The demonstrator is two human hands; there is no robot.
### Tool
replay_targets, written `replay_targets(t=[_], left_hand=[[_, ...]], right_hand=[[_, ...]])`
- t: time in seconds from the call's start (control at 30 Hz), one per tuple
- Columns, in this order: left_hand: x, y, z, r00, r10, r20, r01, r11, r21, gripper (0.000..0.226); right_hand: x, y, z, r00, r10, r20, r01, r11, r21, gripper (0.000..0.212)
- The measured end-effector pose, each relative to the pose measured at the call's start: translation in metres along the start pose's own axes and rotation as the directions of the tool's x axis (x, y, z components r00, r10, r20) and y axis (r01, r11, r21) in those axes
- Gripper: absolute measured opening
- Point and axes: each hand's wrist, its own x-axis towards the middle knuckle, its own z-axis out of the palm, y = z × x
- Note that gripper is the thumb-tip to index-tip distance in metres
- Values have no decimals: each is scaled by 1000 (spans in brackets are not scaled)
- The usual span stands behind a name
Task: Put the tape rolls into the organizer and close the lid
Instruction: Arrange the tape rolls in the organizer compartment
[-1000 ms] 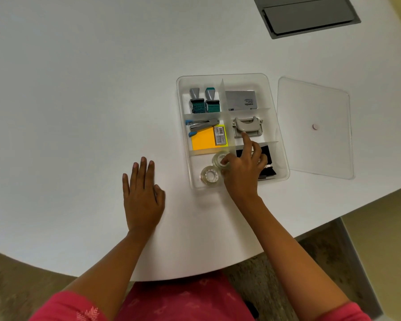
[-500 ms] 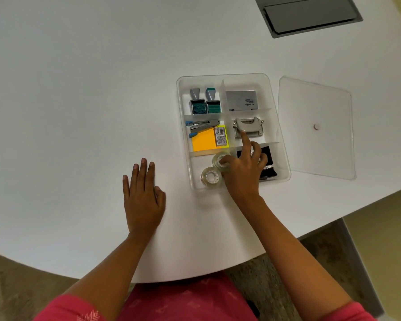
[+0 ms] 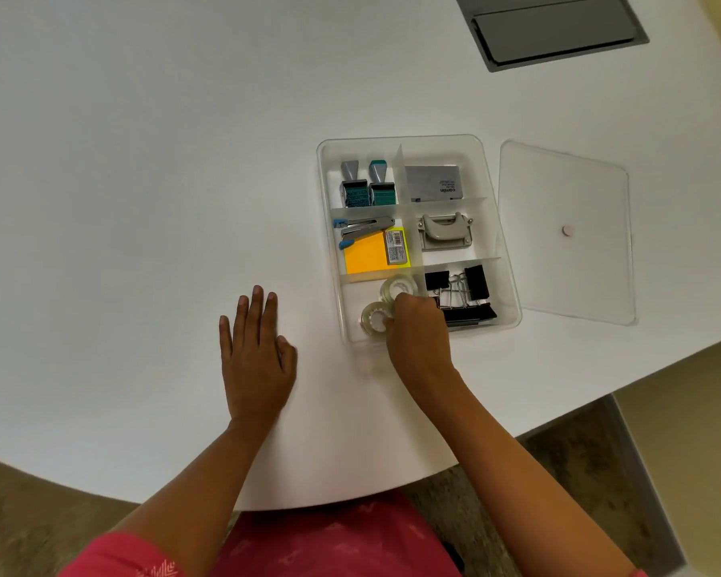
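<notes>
On the white table, the clear organizer sits open near the front edge, within easy reach. Its lid lies flat just to the right, touching or nearly touching the wall, so closing looks like one short move. Left hand rests palm down on the table left of the organizer, fingers straight and loosely together, thumb out; probably just bracing. Right hand is curled over the near-left compartment, fingertips on the near tape roll; can't tell whether it's pinching it or only nudging it. Far tape roll lies just behind, in the same compartment, beside the binder clips.

Versus a second ago: index finger no longer stretched toward the hole punch; hand pulled back, clips now uncovered. Lid not yet on.
</notes>
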Motion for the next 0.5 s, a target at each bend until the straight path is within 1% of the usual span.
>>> replay_targets(t=[0.27, 0.5], left_hand=[[0, -1, 1, 1000, 0, -5, 0, 1000, 8, 59], [0, -1, 1, 1000, 0, -3, 0, 1000, 8, 60]], right_hand=[[9, -10, 2, 996, 92, 5, -92, 994, 62, 28], [12, -11, 7, 992, 128, -4, -127, 986, 108, 27]])
